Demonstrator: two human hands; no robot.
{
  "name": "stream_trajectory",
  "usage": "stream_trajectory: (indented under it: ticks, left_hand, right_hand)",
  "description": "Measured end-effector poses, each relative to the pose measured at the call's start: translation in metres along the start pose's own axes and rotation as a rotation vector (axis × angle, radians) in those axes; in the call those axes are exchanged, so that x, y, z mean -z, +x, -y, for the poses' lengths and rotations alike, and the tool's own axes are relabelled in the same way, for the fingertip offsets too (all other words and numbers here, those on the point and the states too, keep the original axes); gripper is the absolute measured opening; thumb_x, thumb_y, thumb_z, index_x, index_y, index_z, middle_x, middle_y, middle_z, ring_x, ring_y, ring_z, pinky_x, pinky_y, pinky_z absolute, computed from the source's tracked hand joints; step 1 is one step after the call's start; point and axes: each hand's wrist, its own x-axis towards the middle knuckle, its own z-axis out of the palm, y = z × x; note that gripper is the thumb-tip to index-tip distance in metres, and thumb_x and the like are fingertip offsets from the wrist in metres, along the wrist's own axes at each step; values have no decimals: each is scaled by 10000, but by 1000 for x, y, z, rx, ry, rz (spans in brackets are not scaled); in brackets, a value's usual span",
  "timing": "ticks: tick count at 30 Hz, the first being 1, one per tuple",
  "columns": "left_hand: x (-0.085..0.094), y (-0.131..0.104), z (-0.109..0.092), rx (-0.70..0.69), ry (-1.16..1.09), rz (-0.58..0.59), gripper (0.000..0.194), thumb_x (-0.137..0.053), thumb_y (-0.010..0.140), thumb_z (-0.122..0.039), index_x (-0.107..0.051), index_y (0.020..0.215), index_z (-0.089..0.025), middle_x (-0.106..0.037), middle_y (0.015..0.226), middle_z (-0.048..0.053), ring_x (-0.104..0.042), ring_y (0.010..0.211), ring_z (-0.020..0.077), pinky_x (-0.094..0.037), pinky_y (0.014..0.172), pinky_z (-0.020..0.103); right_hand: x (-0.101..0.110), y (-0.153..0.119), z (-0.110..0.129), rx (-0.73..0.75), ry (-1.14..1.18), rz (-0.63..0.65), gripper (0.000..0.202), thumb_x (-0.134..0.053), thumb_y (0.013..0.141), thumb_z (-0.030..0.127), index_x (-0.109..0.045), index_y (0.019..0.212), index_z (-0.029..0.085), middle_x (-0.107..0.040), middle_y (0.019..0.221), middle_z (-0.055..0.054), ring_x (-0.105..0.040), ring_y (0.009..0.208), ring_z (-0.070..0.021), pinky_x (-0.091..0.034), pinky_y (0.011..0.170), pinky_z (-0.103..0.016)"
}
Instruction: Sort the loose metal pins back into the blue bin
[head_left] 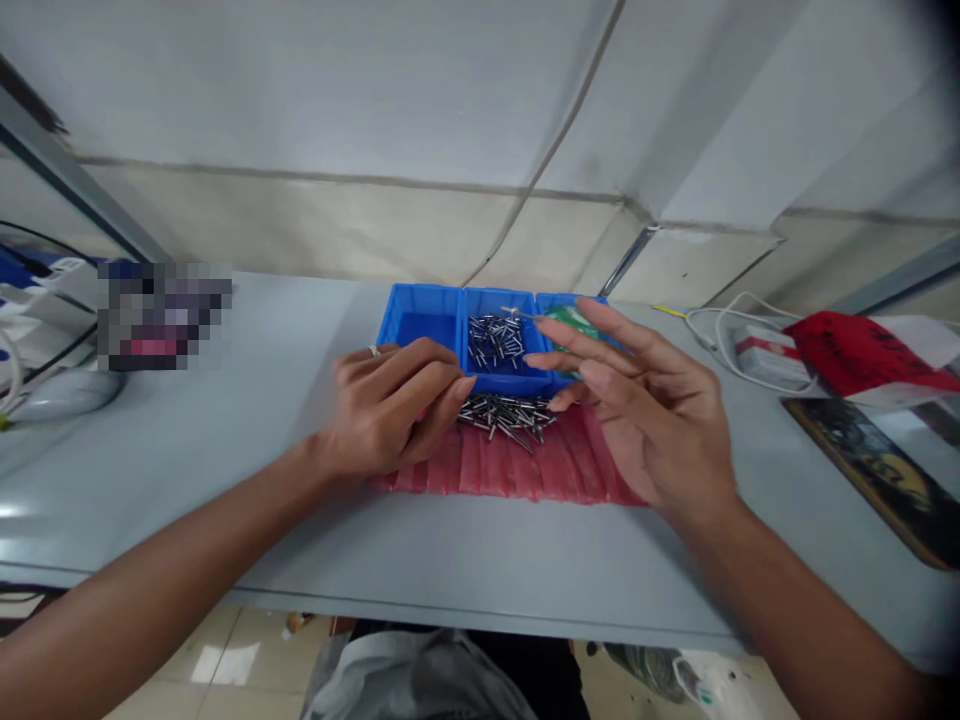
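My left hand [397,405] is closed, thumb pressed to the curled fingers, just left of a loose pile of metal rivets [506,415]. Whatever it may hold is hidden. Over the right side of the pile, my right hand [649,400] has its fingers spread apart. A single thin rivet [516,312] shows at one of its fingertips, above the middle blue bin [506,384]; I cannot tell whether the finger still touches it. More rivets [495,342] lie inside that bin. The pile rests on a pink plastic sheet [510,475] with ridges, partly covered by both hands.
The left blue bin [424,298] shows a bare floor; the right one holds green material [571,322] behind my fingers. A mouse [71,393] lies left. A white box [772,357] with cable, a red bag [862,350] and a dark flat board [877,475] are right. The wall stands behind.
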Motion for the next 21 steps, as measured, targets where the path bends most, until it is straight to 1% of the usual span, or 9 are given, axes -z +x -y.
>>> stream_trajectory:
  ticks: [2,4,5,7,9,11,13,17,21]
  left_hand:
    - [1,0,1,0,10,0,147,-607,962,-169,-624,816,-175,-727,786,-13,-614,589,74,-384,496,244]
    - [1,-1,0,-14,11,4,138,-603,962,-166,-627,827,-177,-728,787,-14,-618,592,76,-388,497,245]
    - [1,-1,0,-26,7,3,133,-604,961,-164,-628,831,-177,-728,787,-14,-621,594,77,-392,498,244]
    - [0,-2,0,-44,-9,8,128,-613,954,-161,-628,828,-173,-727,788,-9,-625,597,80,-409,506,242]
    - [-1,-3,0,-43,-20,15,132,-622,946,-154,-627,815,-167,-728,786,-4,-631,606,84,-422,517,243]
    - [-1,-2,-1,-33,-20,28,144,-615,948,-147,-627,806,-167,-729,781,-6,-629,605,83,-418,516,241]
    - [-1,-2,-2,-31,-12,45,150,-601,956,-146,-633,811,-170,-731,779,-10,-619,593,77,-406,509,236]
    - [-2,-1,-3,-33,-10,69,148,-601,956,-149,-642,816,-172,-737,778,-4,-626,596,82,-406,510,235]
    - [-2,-1,-3,-44,-6,73,147,-611,955,-164,-641,811,-171,-737,779,-7,-610,583,81,-399,500,241]
  right_hand:
    - [1,-1,2,31,-130,26,337,-633,986,192,-720,1271,349,-760,1263,-29,-767,987,-212,-651,687,-343]
    - [1,-3,2,139,-369,69,271,-640,974,161,-767,1159,311,-799,1106,-15,-763,865,-175,-643,710,-330]
    - [2,-4,1,215,-506,121,254,-641,968,148,-774,1128,293,-804,1049,-11,-758,840,-168,-642,736,-334]
    - [3,-5,-5,350,-795,308,260,-634,963,143,-762,1156,261,-802,1060,-28,-759,903,-199,-645,798,-376]
    - [4,-5,-12,406,-1039,508,271,-624,968,155,-746,1197,232,-785,1135,-71,-744,1002,-250,-643,847,-430]
    - [3,-4,-19,423,-1165,602,265,-613,976,162,-740,1202,218,-773,1145,-89,-724,1046,-272,-636,890,-458]
    - [2,-4,-22,439,-1178,610,258,-595,983,147,-737,1190,205,-771,1088,-83,-722,1022,-258,-631,908,-445]
    - [0,-4,-21,399,-1182,608,254,-548,995,125,-741,1151,180,-756,1065,-98,-722,999,-239,-623,913,-419]
    - [4,-4,-21,404,-1131,535,273,-531,1000,147,-741,1168,193,-736,1044,-98,-696,958,-240,-616,856,-424]
